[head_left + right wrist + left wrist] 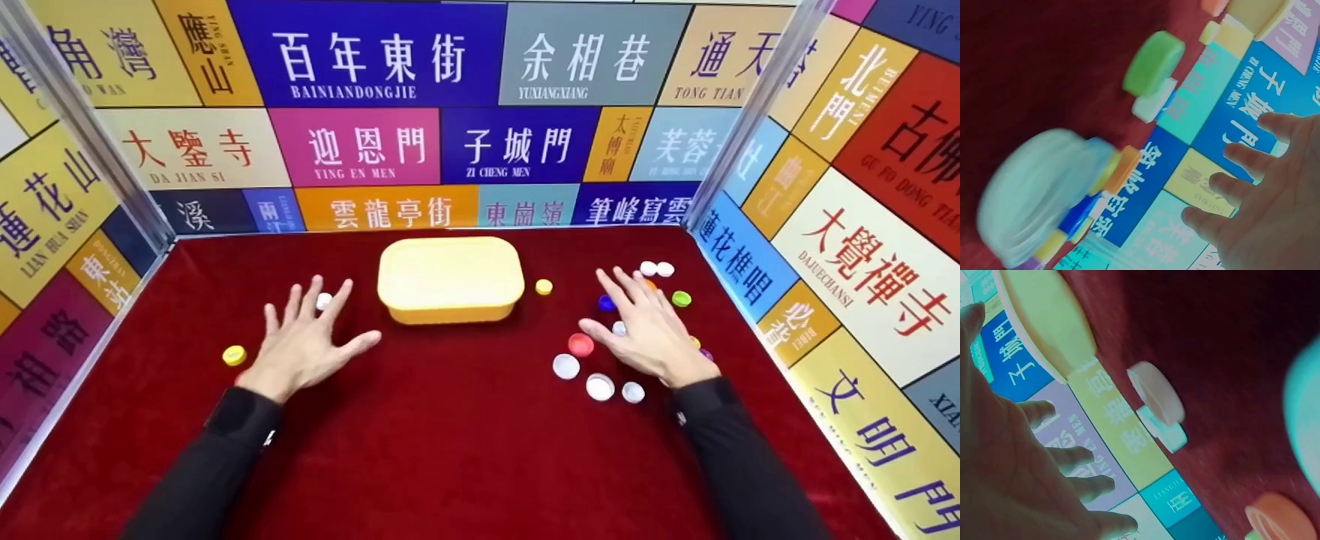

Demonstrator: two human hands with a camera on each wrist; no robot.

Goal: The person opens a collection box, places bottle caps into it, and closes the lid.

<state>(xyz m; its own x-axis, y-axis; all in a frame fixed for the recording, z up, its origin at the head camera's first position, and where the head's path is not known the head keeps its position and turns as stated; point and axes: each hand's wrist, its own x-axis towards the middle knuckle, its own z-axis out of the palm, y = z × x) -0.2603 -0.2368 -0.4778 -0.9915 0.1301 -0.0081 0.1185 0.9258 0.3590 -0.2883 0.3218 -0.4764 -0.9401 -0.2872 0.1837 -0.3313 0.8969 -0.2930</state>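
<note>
My left hand (306,351) hovers with fingers spread over the left of the red cloth. Under its fingers shows a white bottle cap (324,301), and a yellow cap (234,355) lies to the left of the wrist. On the other side my right hand (651,334), fingers extended, is over a scatter of plastic caps. Around it lie a blue cap (606,303), a red cap (580,345) and a green cap (681,298); the hand hides part of the group. Both wrist views show the palms, the left hand (1022,467) and the right hand (1275,185), holding nothing.
A yellow box (450,279) with rounded corners stands at the back middle, a small yellow cap (544,286) beside it. Several white caps, among them one white cap (600,387), lie near the right wrist. Printed panels (360,146) wall the table's back and sides.
</note>
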